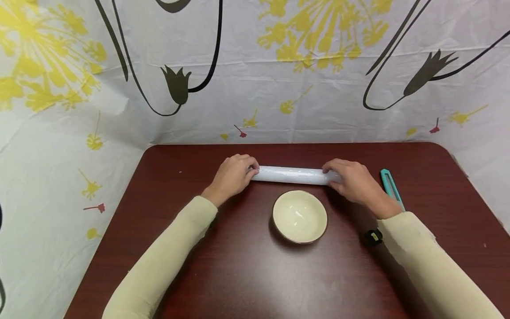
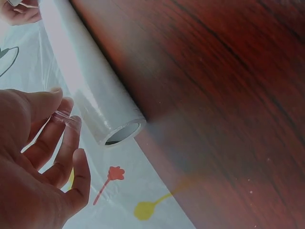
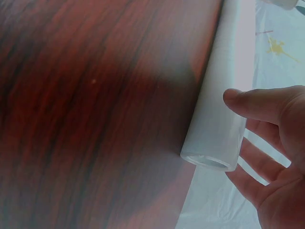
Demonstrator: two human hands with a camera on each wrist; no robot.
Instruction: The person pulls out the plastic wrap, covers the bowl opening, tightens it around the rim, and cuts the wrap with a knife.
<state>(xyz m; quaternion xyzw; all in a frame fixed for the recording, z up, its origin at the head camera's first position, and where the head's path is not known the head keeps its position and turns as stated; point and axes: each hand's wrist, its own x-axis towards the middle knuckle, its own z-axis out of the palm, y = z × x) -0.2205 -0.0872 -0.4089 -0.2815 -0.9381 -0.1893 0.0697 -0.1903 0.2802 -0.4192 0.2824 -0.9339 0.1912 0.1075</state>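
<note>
A roll of cling film (image 1: 291, 175) lies crosswise toward the back of the table, its hollow core showing at the ends in both wrist views. At its left end my left hand (image 1: 236, 173) pinches a clear edge of the film (image 2: 66, 119) between thumb and fingertips, just off the roll. My right hand (image 1: 350, 179) grips the right end, with the thumb (image 3: 238, 102) laid on one side and the fingers behind. In front of the roll, a cream bowl (image 1: 300, 217) with a dark rim stands upright; neither hand touches it.
A teal utility knife (image 1: 392, 188) lies to the right, partly hidden by my right forearm. The dark red wooden table (image 1: 239, 274) ends at a patterned white cloth (image 1: 255, 88) behind and at the sides. A small black device (image 1: 373, 237) is at my right wrist.
</note>
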